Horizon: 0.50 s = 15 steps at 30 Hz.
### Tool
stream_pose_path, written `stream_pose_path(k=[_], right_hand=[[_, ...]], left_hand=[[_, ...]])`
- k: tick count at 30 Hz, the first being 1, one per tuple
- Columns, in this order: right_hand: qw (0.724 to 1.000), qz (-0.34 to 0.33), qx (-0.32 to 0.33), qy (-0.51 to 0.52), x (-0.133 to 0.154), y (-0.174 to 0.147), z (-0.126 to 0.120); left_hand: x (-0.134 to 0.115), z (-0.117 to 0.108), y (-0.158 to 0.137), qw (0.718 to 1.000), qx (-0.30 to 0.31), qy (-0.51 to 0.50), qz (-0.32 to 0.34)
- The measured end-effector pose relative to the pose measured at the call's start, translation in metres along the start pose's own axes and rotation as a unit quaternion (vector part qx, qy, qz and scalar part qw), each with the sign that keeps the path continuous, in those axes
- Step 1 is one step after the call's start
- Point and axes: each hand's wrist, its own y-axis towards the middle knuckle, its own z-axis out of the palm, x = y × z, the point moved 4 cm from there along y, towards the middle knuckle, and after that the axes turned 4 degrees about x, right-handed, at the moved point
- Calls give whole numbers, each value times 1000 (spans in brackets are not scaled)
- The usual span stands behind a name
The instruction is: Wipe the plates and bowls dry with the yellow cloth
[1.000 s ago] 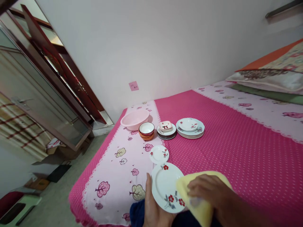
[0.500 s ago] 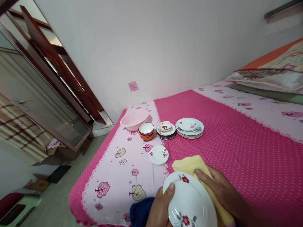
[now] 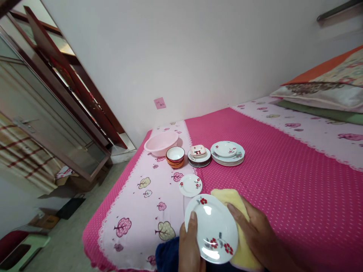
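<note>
Pink bedding (image 3: 272, 162) is spreading past the plate (image 3: 214, 230) at its near edge; the left hand (image 3: 188, 241) is gripping the rim while the right hand (image 3: 256, 230) is holding a cloth (image 3: 227, 195) against it, wiping apparently unfinished. Beyond, a small plate (image 3: 189, 186), bowls (image 3: 175, 161) and stacks (image 3: 227, 155) are sitting, wiped or not unclear.

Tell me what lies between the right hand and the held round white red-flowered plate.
The head view shows a yellow cloth between the right hand and the plate.
</note>
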Motion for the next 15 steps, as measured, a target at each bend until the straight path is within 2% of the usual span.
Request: stream_pose_path(k=[4, 8, 10, 15], right_hand=[[998, 10, -52, -19, -5, -10, 11], [999, 15, -33, 15, -9, -16, 27], [999, 18, -9, 36, -10, -14, 31], [997, 28, 45, 52, -16, -5, 26]], left_hand=[[-8, 8, -6, 998, -36, -36, 33], [-10, 10, -8, 995, -77, -44, 52], [-7, 10, -7, 995, -68, -49, 56], [-1, 9, -2, 997, 14, -58, 59]])
